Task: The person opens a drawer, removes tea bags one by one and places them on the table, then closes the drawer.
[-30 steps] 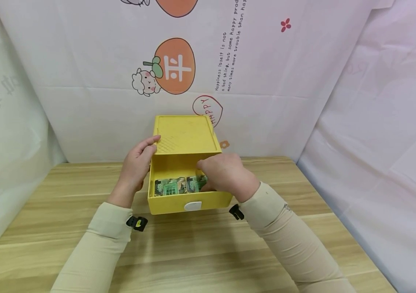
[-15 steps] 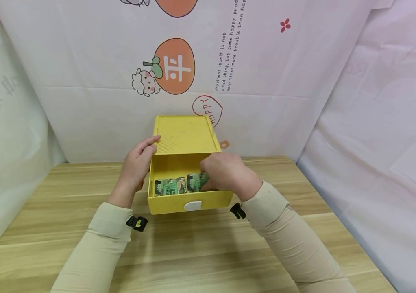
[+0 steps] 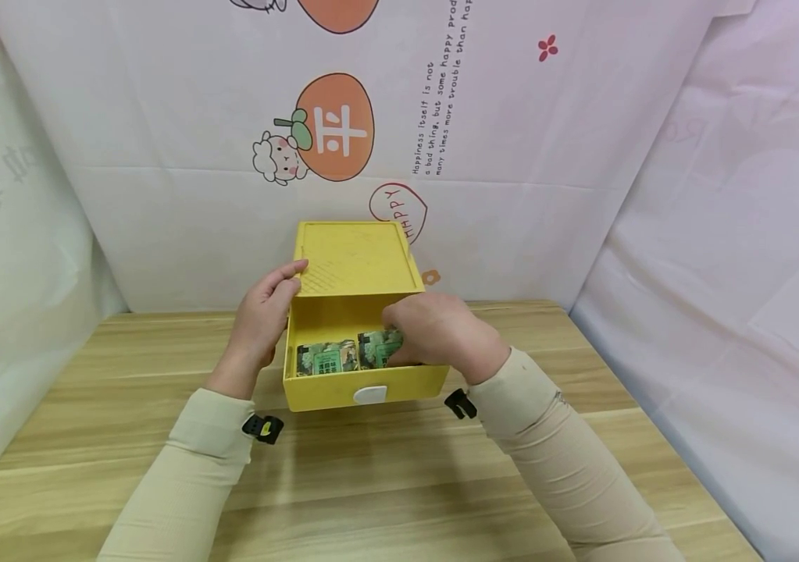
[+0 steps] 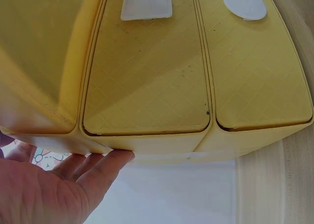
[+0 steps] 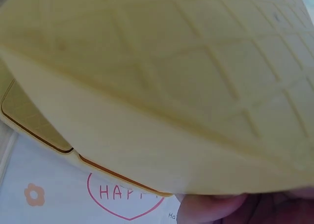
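A yellow drawer cabinet [image 3: 360, 254] stands on the table with its top drawer [image 3: 322, 396] pulled out. Inside lie green printed packets; one packet [image 3: 325, 359] is at the left. Beside it a second green packet [image 3: 372, 350] is partly covered by my right hand [image 3: 441, 332], which reaches in over the right wall and pinches that packet. My left hand [image 3: 258, 324] rests against the cabinet's left side, fingertips at its top edge. In the left wrist view its fingers [image 4: 105, 167] lie fairly straight along the side. The drawer wall hides most right fingers in the right wrist view.
Two closed drawers with white tabs [image 4: 147, 5] sit below the pulled-out one. A wood-grain table [image 3: 343, 492] carries the cabinet. Behind it hangs a white printed sheet [image 3: 497, 234], and pale sheets flank both sides.
My right hand has shifted slightly rightward inside the drawer, and more of the right packet's printed face shows. The left hand and the cabinet have stayed put.
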The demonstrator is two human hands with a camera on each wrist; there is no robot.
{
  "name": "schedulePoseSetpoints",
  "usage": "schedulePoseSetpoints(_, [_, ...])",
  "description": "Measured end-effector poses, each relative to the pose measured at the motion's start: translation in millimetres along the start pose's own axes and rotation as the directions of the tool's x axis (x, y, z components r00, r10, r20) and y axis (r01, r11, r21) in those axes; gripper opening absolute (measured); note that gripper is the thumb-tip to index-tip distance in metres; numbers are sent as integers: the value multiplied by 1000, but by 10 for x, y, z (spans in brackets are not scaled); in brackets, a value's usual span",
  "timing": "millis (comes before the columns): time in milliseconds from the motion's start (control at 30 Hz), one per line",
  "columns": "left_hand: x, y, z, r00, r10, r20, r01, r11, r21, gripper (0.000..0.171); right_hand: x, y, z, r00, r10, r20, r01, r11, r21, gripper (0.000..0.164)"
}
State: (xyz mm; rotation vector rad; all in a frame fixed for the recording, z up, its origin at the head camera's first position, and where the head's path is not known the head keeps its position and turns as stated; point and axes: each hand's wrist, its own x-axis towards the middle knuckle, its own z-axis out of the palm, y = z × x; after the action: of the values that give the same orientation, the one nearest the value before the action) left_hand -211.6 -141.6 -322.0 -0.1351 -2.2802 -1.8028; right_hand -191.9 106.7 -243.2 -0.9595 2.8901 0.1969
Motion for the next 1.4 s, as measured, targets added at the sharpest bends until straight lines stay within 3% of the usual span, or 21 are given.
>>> schedulePoseSetpoints(300, [0, -10, 4, 1000, -3, -4, 3, 1000, -7, 47, -18, 78, -24, 999, -51, 15, 49, 993, 108, 29])
schedulePoseSetpoints(500, [9, -12, 9, 1000, -5, -8, 5, 1000, -10, 47, -45, 174, -27, 993, -118, -3, 115, 959, 260, 24])
schedulePoseSetpoints(700, [11, -21, 11, 1000, -9, -10, 9, 1000, -7, 47, -58, 227, -22, 987, -162, -27, 162, 933, 322, 21])
schedulePoseSetpoints(1100, [9, -1, 4, 1000, 5, -11, -5, 1000, 14, 46, -61, 304, 5, 980, -178, -87, 198, 859, 471, 23])
schedulePoseSetpoints(1400, [-1, 14, 6, 1000, -12, -12, 12, 1000, 4, 47, -92, 360, 31, 986, -126, -111, 166, 813, 558, 14])
